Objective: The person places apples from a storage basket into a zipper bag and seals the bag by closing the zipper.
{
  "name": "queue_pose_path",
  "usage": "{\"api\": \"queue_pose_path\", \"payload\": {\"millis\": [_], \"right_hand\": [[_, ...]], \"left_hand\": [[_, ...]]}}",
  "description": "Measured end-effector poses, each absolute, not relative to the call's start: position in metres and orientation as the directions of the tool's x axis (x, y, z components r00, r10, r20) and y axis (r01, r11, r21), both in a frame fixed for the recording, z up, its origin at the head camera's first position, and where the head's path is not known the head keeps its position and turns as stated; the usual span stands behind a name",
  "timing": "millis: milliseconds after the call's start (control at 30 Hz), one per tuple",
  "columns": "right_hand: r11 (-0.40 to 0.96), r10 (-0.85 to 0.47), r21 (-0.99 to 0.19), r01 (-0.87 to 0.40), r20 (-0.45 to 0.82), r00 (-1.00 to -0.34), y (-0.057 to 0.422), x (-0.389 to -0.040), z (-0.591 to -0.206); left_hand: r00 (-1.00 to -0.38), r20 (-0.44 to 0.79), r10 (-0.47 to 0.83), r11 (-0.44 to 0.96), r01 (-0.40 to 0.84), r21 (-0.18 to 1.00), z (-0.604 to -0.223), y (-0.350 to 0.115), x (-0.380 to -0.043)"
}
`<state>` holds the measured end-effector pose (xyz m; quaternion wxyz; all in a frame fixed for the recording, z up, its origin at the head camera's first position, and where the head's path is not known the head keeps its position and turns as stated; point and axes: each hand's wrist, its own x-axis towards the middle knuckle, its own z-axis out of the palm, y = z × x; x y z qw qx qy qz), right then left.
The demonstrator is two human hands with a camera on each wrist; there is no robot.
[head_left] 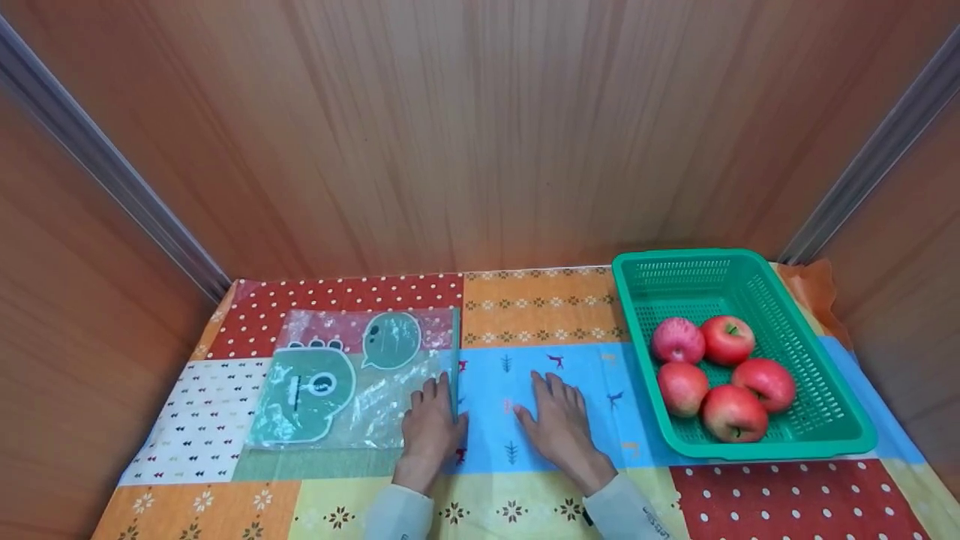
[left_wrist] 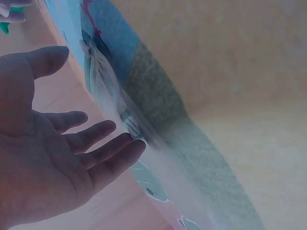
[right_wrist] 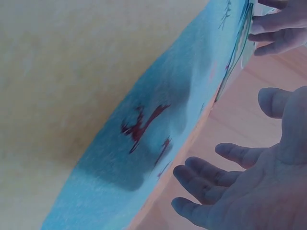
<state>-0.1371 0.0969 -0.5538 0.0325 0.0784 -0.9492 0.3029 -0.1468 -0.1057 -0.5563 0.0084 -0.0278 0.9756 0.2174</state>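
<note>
Wood-grain panels (head_left: 480,135) rise behind and on both sides of the bench (head_left: 544,300), which is covered in patchwork cloth with red, orange, blue, white and yellow blocks. Left of centre in front of you, a clear plastic bag (head_left: 379,401) lies flat, printed with pale green cartoon shapes, a green strip (head_left: 455,334) running along its right edge. Your left hand (head_left: 433,431) is at that edge, palm down over the strip; you have the grip spread, fingers loosely extended, and nothing is held. Whether the fingertips touch the plastic, I cannot tell. Your right hand (head_left: 561,427) is over the blue block, its grip likewise spread and holding nothing, with a shadow on the cloth beneath it in the right wrist view. To your right stands a green basket (head_left: 780,450) with slotted walls, and five red apples (head_left: 735,414) sit together in its nearer part.
</note>
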Motion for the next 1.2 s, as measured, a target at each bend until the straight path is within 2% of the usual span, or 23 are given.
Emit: {"api": "queue_pose_path", "payload": {"millis": [233, 467, 800, 1033, 1200], "right_hand": [[0.797, -0.144, -0.576, -0.185, 0.115, -0.983, 0.087, -0.136, -0.555], [0.781, -0.167, -0.594, -0.193, 0.100, -0.981, 0.080, -0.135, -0.555], [0.761, -0.183, -0.621, -0.188, 0.073, -0.981, 0.069, -0.136, -0.554], [0.755, -0.189, -0.618, -0.217, 0.112, -0.976, 0.058, -0.133, -0.553], [0.737, -0.183, -0.645, -0.199, 0.092, -0.979, 0.052, -0.133, -0.555]], "left_hand": [[-0.998, 0.044, -0.040, 0.923, -0.020, 0.385, -0.560, -0.102, -0.145], [-0.999, -0.013, -0.049, 0.901, -0.050, 0.430, -0.555, -0.101, -0.145], [-0.998, -0.019, -0.066, 0.888, -0.067, 0.454, -0.553, -0.103, -0.143], [-0.997, 0.035, -0.068, 0.894, -0.045, 0.447, -0.555, -0.104, -0.143], [-0.994, 0.078, -0.072, 0.884, -0.027, 0.466, -0.555, -0.103, -0.143]]}}
